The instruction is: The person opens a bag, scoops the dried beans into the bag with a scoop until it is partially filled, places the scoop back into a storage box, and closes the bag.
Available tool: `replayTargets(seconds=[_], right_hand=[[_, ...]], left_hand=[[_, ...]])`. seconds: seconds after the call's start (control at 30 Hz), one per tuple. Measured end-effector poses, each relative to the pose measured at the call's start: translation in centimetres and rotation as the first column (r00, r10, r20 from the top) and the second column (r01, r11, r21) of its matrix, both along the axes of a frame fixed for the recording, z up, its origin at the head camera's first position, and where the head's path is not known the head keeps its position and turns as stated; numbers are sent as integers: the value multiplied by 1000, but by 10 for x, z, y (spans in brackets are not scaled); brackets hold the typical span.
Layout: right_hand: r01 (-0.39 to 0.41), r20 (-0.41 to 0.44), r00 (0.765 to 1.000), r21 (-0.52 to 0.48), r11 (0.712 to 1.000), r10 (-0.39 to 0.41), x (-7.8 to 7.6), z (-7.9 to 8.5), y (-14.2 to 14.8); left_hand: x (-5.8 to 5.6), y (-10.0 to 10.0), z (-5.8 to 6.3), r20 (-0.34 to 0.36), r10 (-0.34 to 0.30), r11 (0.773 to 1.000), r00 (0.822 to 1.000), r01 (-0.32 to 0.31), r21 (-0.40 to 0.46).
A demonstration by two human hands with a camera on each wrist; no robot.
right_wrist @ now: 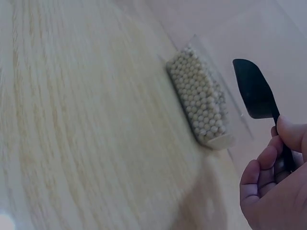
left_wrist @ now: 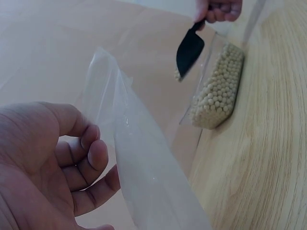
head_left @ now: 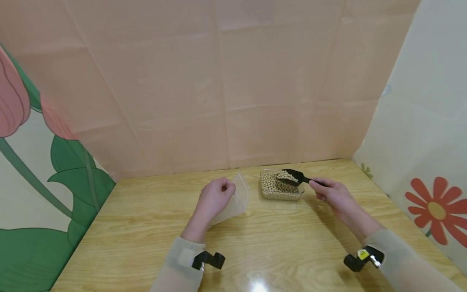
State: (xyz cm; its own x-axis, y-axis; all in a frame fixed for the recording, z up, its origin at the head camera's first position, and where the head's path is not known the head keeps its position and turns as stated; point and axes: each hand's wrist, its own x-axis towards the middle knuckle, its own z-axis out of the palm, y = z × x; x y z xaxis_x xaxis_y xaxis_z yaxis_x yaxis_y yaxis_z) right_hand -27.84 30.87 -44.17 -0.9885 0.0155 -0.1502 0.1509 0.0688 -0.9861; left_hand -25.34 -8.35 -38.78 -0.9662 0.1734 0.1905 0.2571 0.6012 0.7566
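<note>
My left hand (head_left: 216, 197) pinches the edge of a clear plastic bag (head_left: 236, 201) between thumb and forefinger; in the left wrist view the bag (left_wrist: 148, 163) hangs upright with its mouth parted. My right hand (head_left: 333, 195) grips the handle of a black scoop (head_left: 298, 176). Pale round beans (head_left: 288, 175) fill the scoop, which is over a clear rectangular container (head_left: 281, 196) of the same beans. In the right wrist view the scoop (right_wrist: 255, 91) shows its dark side, raised above the container (right_wrist: 199, 98). The bag is left of the container.
A wood-grain table (head_left: 146, 227) lies under everything. Behind it rises a pinkish sheet (head_left: 175, 89). Flower-printed panels flank both sides, with a red flower (head_left: 436, 211) on the right. Each forearm wears a black wrist mount (head_left: 208, 259).
</note>
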Motion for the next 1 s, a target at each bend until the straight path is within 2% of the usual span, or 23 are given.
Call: replayTargets(seconds=[0.2,0.37,0.67,1.0], right_hand=[[-26,-51,998,-21,999,25,8,16,-7],[-62,-85,994,8,998,62,16,30,-17],[-124,-112,986,19,992,125,34,55,-50],[-184,-120,974,85,979,193,37,61,-84]], left_hand=[[0,0,0,-3,-1,1000,1000,1,-5],[-1,-1,0,-8,10,1000,1000,-10,-15],[1,-2,1,0,12,1000,1000,-12,-5],[-3,-1,0,-28,34,999,999,-34,-27]])
